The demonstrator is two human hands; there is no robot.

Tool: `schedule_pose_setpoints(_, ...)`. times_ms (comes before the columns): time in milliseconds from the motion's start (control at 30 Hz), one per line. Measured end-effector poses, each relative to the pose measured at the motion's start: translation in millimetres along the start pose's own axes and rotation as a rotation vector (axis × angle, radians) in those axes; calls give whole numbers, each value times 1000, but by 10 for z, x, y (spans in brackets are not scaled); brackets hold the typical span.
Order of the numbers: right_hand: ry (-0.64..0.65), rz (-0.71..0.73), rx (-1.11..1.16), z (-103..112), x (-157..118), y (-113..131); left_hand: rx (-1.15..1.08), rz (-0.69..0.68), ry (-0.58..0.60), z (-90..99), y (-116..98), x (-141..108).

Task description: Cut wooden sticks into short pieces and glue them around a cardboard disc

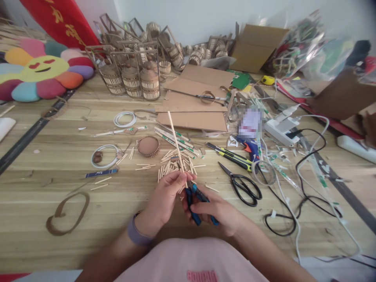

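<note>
Near the front middle of the table, my left hand (164,196) pinches a long thin wooden stick (175,139) that points up and slightly left. My right hand (216,207) is wrapped round blue-handled pliers (194,203), whose jaws are at the stick's lower end, partly hidden by my fingers. Short cut sticks (167,169) lie in a loose pile just beyond my hands. Left of the pile stands a small round brown tray (148,146) with a beaded-looking rim.
Black scissors (245,188), a yellow-black cutter (232,156), a blue glue gun (251,147) and loose cables (296,211) lie to the right. Cardboard sheets (190,105) and small woven lanterns (133,82) stand behind. A brown strip coil (67,213) lies at left.
</note>
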State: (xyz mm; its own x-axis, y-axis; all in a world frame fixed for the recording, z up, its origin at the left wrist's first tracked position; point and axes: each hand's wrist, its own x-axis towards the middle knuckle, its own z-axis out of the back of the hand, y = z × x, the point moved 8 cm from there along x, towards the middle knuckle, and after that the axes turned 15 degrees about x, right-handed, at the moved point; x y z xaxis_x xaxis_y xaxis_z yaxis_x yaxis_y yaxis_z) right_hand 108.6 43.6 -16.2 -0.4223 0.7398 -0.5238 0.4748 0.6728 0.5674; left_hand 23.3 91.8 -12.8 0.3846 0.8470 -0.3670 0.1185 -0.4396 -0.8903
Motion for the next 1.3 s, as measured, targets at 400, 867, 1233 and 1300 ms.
schedule_pose_setpoints(400, -23, 159, -644, 320, -411, 490, 349, -23, 109, -42, -30, -21)
schedule_pose_setpoints(867, 129, 26, -556, 88, -315, 433, 352, 26, 358, -285, -19, -90)
schedule_pose_setpoints(1233, 43, -48, -577, 195, -281, 380, 366, 33, 398, -286, 11, -82)
schedule_pose_setpoints(1300, 45, -65, -590, 202, -281, 371, 368, 37, 419, -292, 22, -81)
